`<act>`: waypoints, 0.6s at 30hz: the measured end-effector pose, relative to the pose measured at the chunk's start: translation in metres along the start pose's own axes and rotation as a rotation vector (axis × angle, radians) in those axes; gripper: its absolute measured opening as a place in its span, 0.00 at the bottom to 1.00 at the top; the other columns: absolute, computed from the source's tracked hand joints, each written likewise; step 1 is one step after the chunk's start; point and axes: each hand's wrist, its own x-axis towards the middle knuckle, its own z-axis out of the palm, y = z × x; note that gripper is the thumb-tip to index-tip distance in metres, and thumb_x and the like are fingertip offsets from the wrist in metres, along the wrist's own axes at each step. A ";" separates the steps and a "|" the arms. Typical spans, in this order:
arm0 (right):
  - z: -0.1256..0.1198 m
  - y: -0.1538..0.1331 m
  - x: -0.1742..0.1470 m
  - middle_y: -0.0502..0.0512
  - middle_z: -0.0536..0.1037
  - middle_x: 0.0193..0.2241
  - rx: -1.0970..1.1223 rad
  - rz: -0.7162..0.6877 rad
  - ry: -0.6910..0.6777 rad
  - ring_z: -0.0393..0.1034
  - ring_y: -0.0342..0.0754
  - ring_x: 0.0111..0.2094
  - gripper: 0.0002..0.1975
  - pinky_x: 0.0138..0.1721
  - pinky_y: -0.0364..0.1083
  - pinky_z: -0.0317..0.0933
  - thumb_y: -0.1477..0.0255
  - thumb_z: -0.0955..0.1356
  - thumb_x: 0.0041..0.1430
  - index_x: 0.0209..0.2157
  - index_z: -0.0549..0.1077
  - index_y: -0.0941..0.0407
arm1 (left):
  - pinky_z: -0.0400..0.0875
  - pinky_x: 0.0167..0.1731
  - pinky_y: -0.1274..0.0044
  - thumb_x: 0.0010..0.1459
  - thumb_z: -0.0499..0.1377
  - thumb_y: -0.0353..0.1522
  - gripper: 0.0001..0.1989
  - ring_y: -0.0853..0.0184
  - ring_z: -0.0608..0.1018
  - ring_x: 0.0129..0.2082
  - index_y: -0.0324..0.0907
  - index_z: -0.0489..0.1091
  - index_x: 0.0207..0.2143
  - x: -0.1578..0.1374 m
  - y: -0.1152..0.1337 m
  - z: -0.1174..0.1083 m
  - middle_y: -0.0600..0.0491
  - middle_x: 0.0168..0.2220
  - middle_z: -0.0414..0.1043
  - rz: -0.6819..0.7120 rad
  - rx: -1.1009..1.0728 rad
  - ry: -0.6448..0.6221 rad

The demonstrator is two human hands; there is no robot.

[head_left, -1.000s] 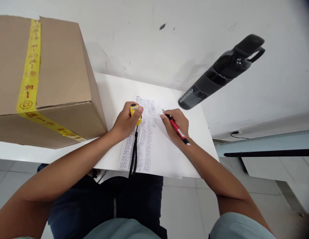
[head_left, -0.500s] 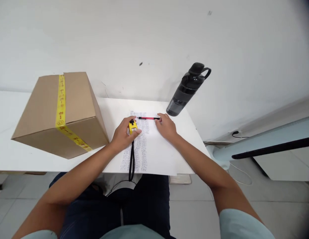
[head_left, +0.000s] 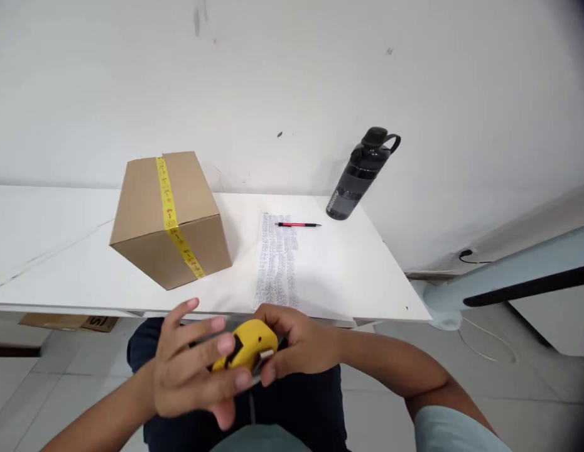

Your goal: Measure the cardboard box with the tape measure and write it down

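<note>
We hold the yellow tape measure [head_left: 247,349] low in the frame's centre, below the desk [head_left: 61,263] edge, left hand [head_left: 193,370] curled around it, right hand [head_left: 296,342] pinching its end, with box [head_left: 172,216], paper [head_left: 277,263], pen [head_left: 297,224] and bottle [head_left: 360,176] above.

Both hands are off the table now and drawn back over the person's lap. The left hand [head_left: 193,370] no longer rests on the sheet of paper [head_left: 292,267]; it carries the yellow tape measure [head_left: 247,346] in front of the body, and the right hand [head_left: 296,344], which a moment ago was laying down the red pen [head_left: 297,224], has come in to grip the tape measure from the other side. The pen now lies alone across the top of the paper. The tape measure's black strap is gone from the sheet.
</note>
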 end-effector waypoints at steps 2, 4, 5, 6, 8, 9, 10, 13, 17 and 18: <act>0.002 -0.017 0.013 0.48 0.74 0.33 -0.073 -0.035 0.076 0.69 0.44 0.33 0.24 0.36 0.44 0.65 0.62 0.81 0.48 0.39 0.70 0.55 | 0.81 0.46 0.59 0.64 0.52 0.54 0.15 0.61 0.82 0.41 0.67 0.73 0.47 0.009 -0.027 -0.027 0.55 0.39 0.77 0.150 0.074 0.156; -0.002 -0.037 0.025 0.49 0.75 0.34 -0.112 -0.095 0.132 0.69 0.44 0.32 0.22 0.34 0.44 0.67 0.61 0.80 0.51 0.41 0.70 0.54 | 0.82 0.41 0.63 0.69 0.51 0.46 0.16 0.62 0.82 0.43 0.61 0.70 0.54 0.019 -0.051 -0.057 0.52 0.45 0.77 0.119 0.158 0.250; -0.007 -0.048 0.032 0.50 0.75 0.35 -0.126 -0.143 0.169 0.69 0.43 0.31 0.22 0.32 0.44 0.68 0.60 0.79 0.52 0.41 0.71 0.54 | 0.82 0.39 0.64 0.70 0.51 0.44 0.18 0.61 0.81 0.43 0.58 0.68 0.58 0.021 -0.062 -0.073 0.50 0.48 0.77 0.062 0.220 0.313; -0.014 -0.059 0.039 0.50 0.75 0.35 -0.150 -0.206 0.226 0.69 0.43 0.28 0.22 0.30 0.44 0.67 0.59 0.79 0.53 0.41 0.71 0.54 | 0.81 0.36 0.64 0.69 0.51 0.41 0.19 0.61 0.81 0.43 0.55 0.67 0.60 0.022 -0.072 -0.089 0.48 0.49 0.76 0.010 0.296 0.398; -0.036 -0.081 0.055 0.50 0.75 0.34 -0.242 -0.347 0.378 0.67 0.42 0.25 0.23 0.26 0.43 0.66 0.55 0.78 0.54 0.43 0.72 0.53 | 0.79 0.34 0.65 0.67 0.56 0.37 0.18 0.61 0.82 0.40 0.51 0.70 0.58 0.018 -0.089 -0.117 0.49 0.46 0.78 -0.075 0.469 0.593; -0.050 -0.092 0.064 0.50 0.75 0.33 -0.298 -0.411 0.456 0.67 0.42 0.24 0.24 0.25 0.43 0.65 0.53 0.77 0.54 0.44 0.72 0.53 | 0.77 0.34 0.65 0.65 0.59 0.35 0.15 0.61 0.81 0.38 0.49 0.73 0.53 0.014 -0.097 -0.127 0.50 0.42 0.79 -0.125 0.548 0.673; -0.064 -0.101 0.073 0.51 0.75 0.34 -0.347 -0.459 0.510 0.68 0.42 0.25 0.26 0.26 0.43 0.65 0.51 0.76 0.55 0.47 0.72 0.53 | 0.76 0.35 0.65 0.63 0.60 0.35 0.11 0.61 0.81 0.38 0.47 0.75 0.48 0.009 -0.104 -0.135 0.51 0.38 0.79 -0.197 0.598 0.723; -0.104 -0.117 0.100 0.52 0.76 0.39 -0.420 -0.544 0.591 0.71 0.44 0.30 0.35 0.30 0.44 0.66 0.47 0.74 0.55 0.57 0.68 0.52 | 0.72 0.41 0.63 0.64 0.59 0.38 0.08 0.60 0.80 0.42 0.46 0.75 0.40 -0.007 -0.123 -0.143 0.52 0.35 0.78 -0.482 0.571 0.694; -0.127 -0.104 0.129 0.56 0.76 0.46 -0.466 -0.439 0.622 0.73 0.45 0.34 0.38 0.34 0.45 0.68 0.49 0.72 0.58 0.64 0.63 0.51 | 0.72 0.38 0.67 0.65 0.58 0.45 0.13 0.64 0.78 0.37 0.47 0.74 0.39 -0.033 -0.149 -0.127 0.55 0.35 0.77 -0.560 0.507 0.505; -0.127 -0.097 0.134 0.56 0.76 0.47 -0.467 -0.414 0.619 0.73 0.45 0.35 0.38 0.35 0.45 0.69 0.49 0.72 0.59 0.64 0.62 0.51 | 0.72 0.36 0.68 0.64 0.58 0.46 0.14 0.65 0.78 0.36 0.47 0.74 0.38 -0.039 -0.155 -0.123 0.55 0.35 0.77 -0.537 0.512 0.457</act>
